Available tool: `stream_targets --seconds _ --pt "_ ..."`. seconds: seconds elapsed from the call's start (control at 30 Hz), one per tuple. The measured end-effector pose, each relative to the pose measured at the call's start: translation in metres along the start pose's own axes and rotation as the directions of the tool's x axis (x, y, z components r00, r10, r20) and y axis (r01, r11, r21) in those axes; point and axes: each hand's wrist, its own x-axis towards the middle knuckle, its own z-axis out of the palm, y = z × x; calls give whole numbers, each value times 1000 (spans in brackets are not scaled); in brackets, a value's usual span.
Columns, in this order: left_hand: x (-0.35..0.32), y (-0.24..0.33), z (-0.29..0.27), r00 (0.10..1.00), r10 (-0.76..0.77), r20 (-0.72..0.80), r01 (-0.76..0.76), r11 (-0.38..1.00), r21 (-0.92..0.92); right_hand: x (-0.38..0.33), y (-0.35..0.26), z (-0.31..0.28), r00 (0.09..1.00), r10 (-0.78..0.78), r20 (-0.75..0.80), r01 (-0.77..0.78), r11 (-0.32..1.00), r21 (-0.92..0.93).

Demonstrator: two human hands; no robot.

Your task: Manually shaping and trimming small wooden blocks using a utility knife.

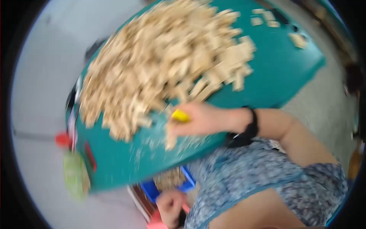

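From the head camera, the picture is looking blurry. The right hand (198,119) is curling its fingers around a small yellow thing (180,115) and a pale wooden piece (170,139), right at the edge of a big pile of wooden blocks (164,61) lying on the green table (282,72). The left hand (170,207) is sitting low under the table by a blue bin (187,183); its fingers are bending, but I cannot tell what they are holding.

Teal table (282,72), tan wood blocks (160,61), yellow tool (180,115), blue bin (183,187).
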Motion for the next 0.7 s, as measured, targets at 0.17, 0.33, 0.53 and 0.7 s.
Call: stream_targets --seconds 0.17,0.33,0.53,0.7 --pt "40 28 23 907 145 -396 -23 955 297 1 -33 -2 955 118 274 -134 990 39" --pt "87 16 37 948 127 -292 -139 990 -23 17 -30 1 933 144 331 -176 982 68" --pt "82 -2 43 976 -53 -213 -71 842 -535 19 -11 -8 910 137 392 -194 975 110" --pt "85 -10 46 966 21 -257 -176 780 -601 19 0 -8 929 101 355 -170 971 168"
